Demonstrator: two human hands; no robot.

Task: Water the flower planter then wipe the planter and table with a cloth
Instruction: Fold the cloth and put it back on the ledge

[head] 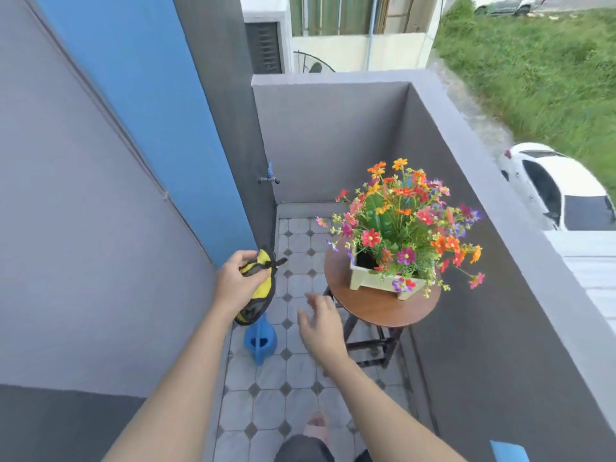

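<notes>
Head view: planter (376,278) holds flowers (405,221); left hand (233,281) grips cloth (258,288).

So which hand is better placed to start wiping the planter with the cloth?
Probably the left hand: it already grips the yellow cloth. The right hand is open and empty, though nearer the planter on the round table.

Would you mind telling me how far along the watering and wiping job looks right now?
Watering looks finished: the blue watering can stands on the floor tiles. In hand: the left hand grips a yellow cloth; the right hand is open and empty. Left: wiping the planter and the round table, neither touched by the cloth.
</notes>
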